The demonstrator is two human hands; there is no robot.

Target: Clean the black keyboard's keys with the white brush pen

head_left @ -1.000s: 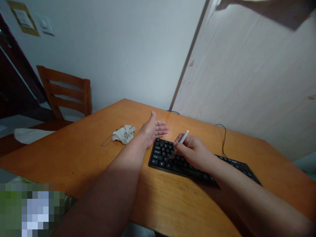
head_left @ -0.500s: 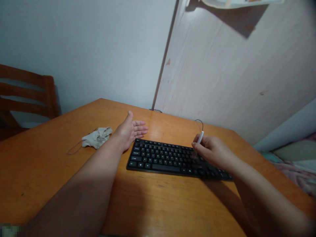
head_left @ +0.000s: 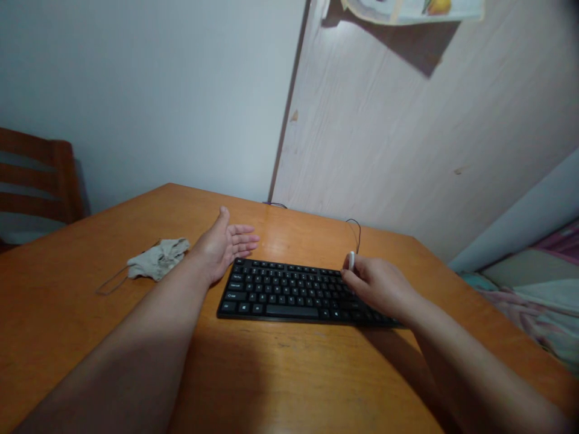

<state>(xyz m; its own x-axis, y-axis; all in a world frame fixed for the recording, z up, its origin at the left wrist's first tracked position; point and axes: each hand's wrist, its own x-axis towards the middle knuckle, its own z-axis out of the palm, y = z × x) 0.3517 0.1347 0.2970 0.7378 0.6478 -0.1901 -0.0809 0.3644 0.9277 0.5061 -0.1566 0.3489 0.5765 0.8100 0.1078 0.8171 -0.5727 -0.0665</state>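
A black keyboard [head_left: 280,292] lies on the wooden table in front of me. My left hand [head_left: 226,244] rests at its upper left corner, palm facing right, fingers stretched out and thumb raised, with nothing in it. Over the keyboard's right part, my right hand [head_left: 375,280] pinches a slim white handle [head_left: 351,260] between thumb and fingers. Its top end sticks up above the fingers; its lower end is hidden, so I cannot tell what tool it is. A crumpled pale grey cloth [head_left: 158,259] with a thin loop lies left of my left forearm.
The wooden table [head_left: 289,367] meets a wall at its far edge. A dark cable [head_left: 358,232] runs behind the keyboard, and another short cable [head_left: 275,205] lies at the far edge. A wooden chair [head_left: 63,175] stands on the left; bedding [head_left: 520,307] shows on the right.
The view has shifted, so everything sits a little further left. The white handle, tilted before, now points more upright, and my right hand covers its lower part. My left hand keeps its pose.
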